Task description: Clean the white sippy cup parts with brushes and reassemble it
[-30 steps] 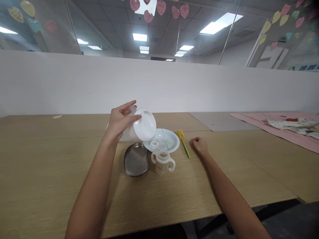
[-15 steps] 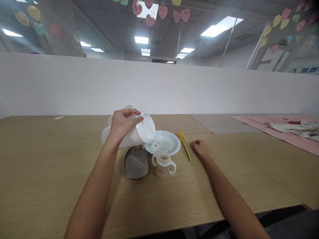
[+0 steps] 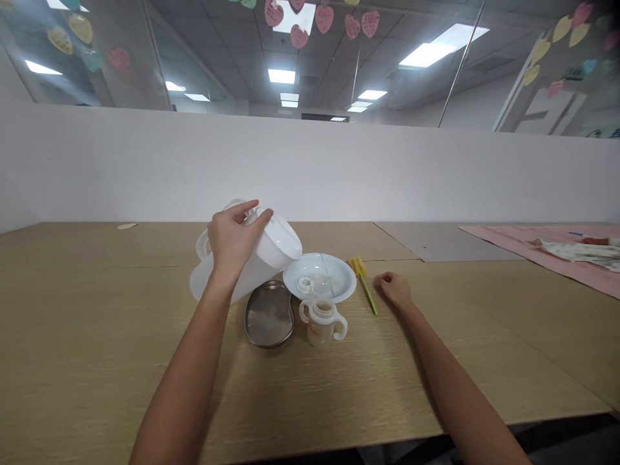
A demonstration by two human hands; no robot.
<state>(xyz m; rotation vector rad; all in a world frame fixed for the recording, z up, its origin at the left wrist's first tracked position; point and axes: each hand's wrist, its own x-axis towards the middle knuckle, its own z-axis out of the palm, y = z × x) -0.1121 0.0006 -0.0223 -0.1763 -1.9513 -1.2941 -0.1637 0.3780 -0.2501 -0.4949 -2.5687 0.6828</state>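
Observation:
My left hand (image 3: 234, 237) is closed on a white plastic pitcher (image 3: 256, 274), gripping it near the lid end. The pitcher is tilted, its mouth by the left rim of a white bowl (image 3: 346, 278). Inside the bowl lie a small white ring-like part (image 3: 305, 285) and clear pieces that are hard to make out. In front of the bowl stands a lidless baby bottle (image 3: 320, 330) with two white handles. My right hand (image 3: 394, 289) rests on the table with fingers curled, holding nothing visible, right of a yellow sponge brush (image 3: 367, 292) with a green handle.
A kidney-shaped metal tray (image 3: 269, 316) lies left of the bottle, below the pitcher. At the far right, a pink cloth (image 3: 513, 242) carries folded patterned fabric (image 3: 578, 253). A white wall (image 3: 310, 171) runs behind the wooden table (image 3: 121, 349).
The pitcher has swung back toward upright, its base lower and its lid end turned more upward. My left hand moved slightly with it. My right hand stays resting on the table.

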